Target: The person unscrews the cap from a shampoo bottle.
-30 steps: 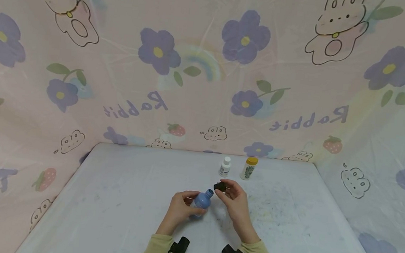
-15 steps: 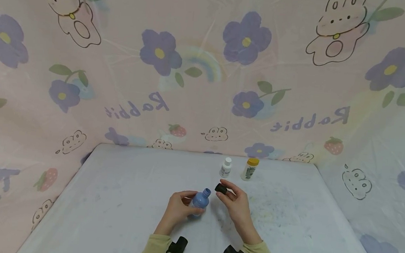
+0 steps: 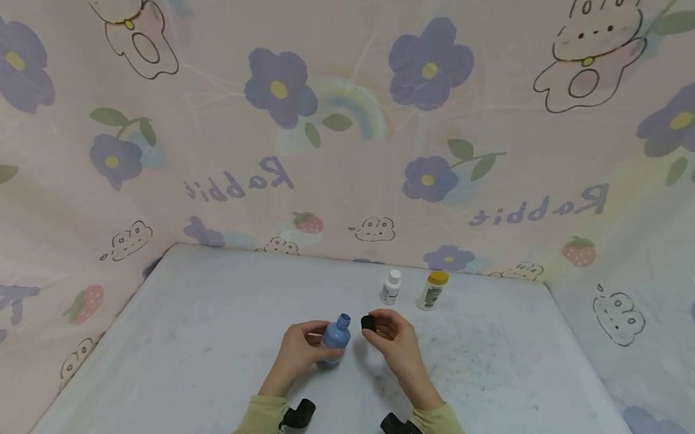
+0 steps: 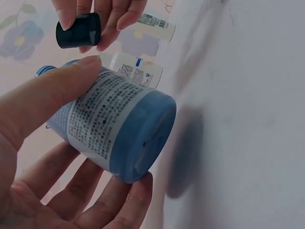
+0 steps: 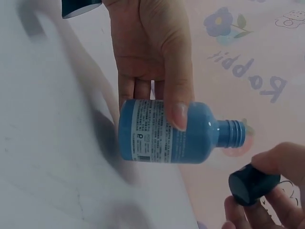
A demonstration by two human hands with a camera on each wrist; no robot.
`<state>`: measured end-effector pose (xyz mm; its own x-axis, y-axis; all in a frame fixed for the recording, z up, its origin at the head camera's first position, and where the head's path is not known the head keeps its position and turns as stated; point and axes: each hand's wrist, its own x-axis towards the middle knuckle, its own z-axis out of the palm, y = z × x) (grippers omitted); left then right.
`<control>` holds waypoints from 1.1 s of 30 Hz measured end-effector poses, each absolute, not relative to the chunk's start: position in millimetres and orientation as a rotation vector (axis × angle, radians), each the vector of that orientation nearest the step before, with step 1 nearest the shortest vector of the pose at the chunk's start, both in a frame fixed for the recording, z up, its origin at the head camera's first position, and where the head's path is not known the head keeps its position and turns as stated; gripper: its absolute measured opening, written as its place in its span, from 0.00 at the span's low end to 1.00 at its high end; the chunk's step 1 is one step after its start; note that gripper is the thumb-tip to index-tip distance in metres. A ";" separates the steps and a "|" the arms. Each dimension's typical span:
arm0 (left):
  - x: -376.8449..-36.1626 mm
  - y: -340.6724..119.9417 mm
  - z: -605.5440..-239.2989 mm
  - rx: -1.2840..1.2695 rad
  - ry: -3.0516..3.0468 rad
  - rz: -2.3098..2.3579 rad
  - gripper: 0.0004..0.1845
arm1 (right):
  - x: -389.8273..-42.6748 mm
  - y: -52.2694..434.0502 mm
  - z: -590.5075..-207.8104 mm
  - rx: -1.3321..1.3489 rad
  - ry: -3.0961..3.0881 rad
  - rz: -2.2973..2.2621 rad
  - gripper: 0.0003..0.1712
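A blue bottle (image 3: 337, 336) with a printed white label is gripped around its body by my left hand (image 3: 298, 356). Its threaded neck is uncapped and points up, and the bottle hangs above the table, as its shadow in the left wrist view shows. My right hand (image 3: 396, 347) pinches a black cap (image 3: 368, 323) between thumb and fingers, a short way right of the neck and apart from it. In the right wrist view the cap (image 5: 252, 185) sits below and beyond the bottle's threads (image 5: 232, 134).
Behind the hands, a small white bottle (image 3: 391, 288) stands beside a pale bottle with a yellow lid (image 3: 433, 290). A white table (image 3: 204, 328) spreads beneath, enclosed by a printed curtain (image 3: 340, 155). Black camera mounts (image 3: 299, 414) sit at both wrists.
The blue bottle has turned more upright and shifted left in my left hand. The black cap, still pinched in my right hand, has also moved slightly left.
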<state>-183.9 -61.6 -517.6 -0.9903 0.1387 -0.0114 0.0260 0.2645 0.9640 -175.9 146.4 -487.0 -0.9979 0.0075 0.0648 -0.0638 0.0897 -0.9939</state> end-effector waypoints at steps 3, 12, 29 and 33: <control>-188.2 -63.6 -517.5 0.144 2.443 1.851 0.34 | -180.2 143.4 -486.3 0.101 -2.289 2.080 0.22; -208.2 -66.8 -519.7 0.151 2.454 1.921 0.30 | -190.9 138.2 -476.3 0.232 -2.239 2.136 0.21; -252.3 -68.5 -523.5 0.139 2.548 1.953 0.27 | -240.1 122.8 -513.6 0.197 -2.403 1.778 0.18; -260.4 -68.0 -524.4 0.139 2.556 1.980 0.26 | -250.9 121.0 -518.9 0.173 -2.431 1.719 0.18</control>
